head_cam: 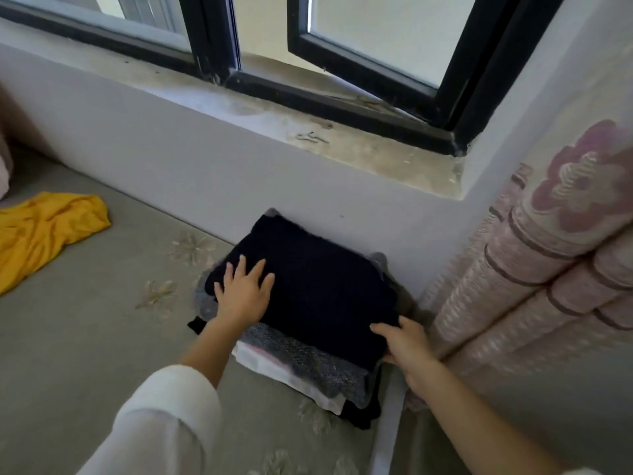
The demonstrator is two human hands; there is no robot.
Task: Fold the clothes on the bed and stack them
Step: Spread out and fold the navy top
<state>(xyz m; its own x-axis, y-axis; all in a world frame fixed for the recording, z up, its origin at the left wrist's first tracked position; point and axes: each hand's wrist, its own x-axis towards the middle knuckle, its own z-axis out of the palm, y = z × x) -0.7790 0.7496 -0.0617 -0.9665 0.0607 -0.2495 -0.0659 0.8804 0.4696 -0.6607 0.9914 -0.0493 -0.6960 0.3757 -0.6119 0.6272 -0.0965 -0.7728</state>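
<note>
A folded dark navy garment (318, 286) lies on top of a stack of folded clothes (308, 368) against the wall at the bed's corner. Grey knit, white and black layers show beneath it. My left hand (245, 293) lies flat with spread fingers on the navy garment's left part. My right hand (404, 344) is at the garment's near right corner, thumb on top and fingers tucked under the edge. An unfolded yellow garment (44, 231) lies crumpled on the bed at far left.
The grey bedspread (102, 337) with pale flower print stretches left and towards me. A padded pink floral headboard (534, 275) stands at the right. Behind the stack are a white wall and a dusty window sill (342, 132) with an open black-framed window.
</note>
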